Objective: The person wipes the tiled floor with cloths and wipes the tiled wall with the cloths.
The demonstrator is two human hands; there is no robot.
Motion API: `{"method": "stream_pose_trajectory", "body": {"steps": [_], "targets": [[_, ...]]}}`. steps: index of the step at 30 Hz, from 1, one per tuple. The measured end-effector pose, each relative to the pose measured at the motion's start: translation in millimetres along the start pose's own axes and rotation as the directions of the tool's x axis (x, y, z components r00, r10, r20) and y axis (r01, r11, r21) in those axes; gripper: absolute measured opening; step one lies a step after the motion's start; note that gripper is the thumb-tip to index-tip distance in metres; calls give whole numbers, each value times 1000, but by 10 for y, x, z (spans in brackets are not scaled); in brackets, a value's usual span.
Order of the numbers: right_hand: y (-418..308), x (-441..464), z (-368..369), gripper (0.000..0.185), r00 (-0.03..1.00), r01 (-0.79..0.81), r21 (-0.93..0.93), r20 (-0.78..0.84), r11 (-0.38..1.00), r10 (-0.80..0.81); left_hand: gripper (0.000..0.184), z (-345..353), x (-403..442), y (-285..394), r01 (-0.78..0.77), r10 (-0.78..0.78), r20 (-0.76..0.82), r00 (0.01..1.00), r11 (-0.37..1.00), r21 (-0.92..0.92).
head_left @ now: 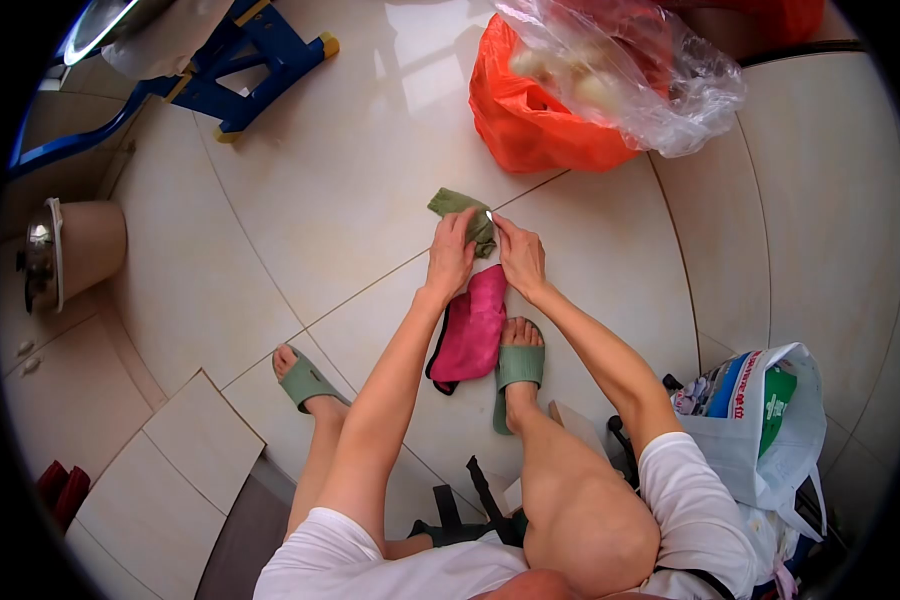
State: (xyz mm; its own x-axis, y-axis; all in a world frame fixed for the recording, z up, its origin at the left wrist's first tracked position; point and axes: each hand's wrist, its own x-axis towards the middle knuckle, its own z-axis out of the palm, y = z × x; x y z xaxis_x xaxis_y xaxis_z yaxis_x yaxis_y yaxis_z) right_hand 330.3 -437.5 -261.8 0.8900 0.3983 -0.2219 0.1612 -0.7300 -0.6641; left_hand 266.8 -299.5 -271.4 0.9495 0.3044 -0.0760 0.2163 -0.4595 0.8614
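A crumpled green cloth piece (454, 202), perhaps a sock, is at my hands above the tiled floor. My left hand (452, 258) is closed on it, fingers bent over its near side. Close beside, my right hand (521, 258) is closed in a pinch at the cloth's right edge. A small bright white spot shows at its fingertips; I cannot make out what it is. Just below both hands is a pink cloth (473, 325) with a black edge, beside my right foot in a green slipper (520, 365).
An orange-red plastic bag (530, 125) under a clear bag stands ahead. A blue folding stool (255, 70) is at the upper left, a lidded bin (90, 245) below it. A white printed bag (735, 450) stands at my right. My other slipper (305, 382) is left.
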Motion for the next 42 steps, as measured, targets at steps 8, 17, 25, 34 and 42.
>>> {"method": "stream_pose_trajectory", "body": {"steps": [8,17,25,34,42], "targets": [[69,35,-103,41,980,121,-344,193,931,-56,57,170,-9,-9,37,-45,183,982,998,50],[-64,355,-343,18,929,341,-529,316,778,-192,56,238,-67,244,89,-121,137,983,971,221],[-57,745,-579,9,790,590,-554,546,588,-279,51,190,-114,175,-146,113,106,988,904,402],[-193,943,-446,13,776,579,-564,602,589,-187,63,437,-410,230,-72,43,104,994,954,291],[-30,1027,-469,15,771,571,-510,602,644,-208,63,472,-522,317,-47,16,95,995,942,333]]}}
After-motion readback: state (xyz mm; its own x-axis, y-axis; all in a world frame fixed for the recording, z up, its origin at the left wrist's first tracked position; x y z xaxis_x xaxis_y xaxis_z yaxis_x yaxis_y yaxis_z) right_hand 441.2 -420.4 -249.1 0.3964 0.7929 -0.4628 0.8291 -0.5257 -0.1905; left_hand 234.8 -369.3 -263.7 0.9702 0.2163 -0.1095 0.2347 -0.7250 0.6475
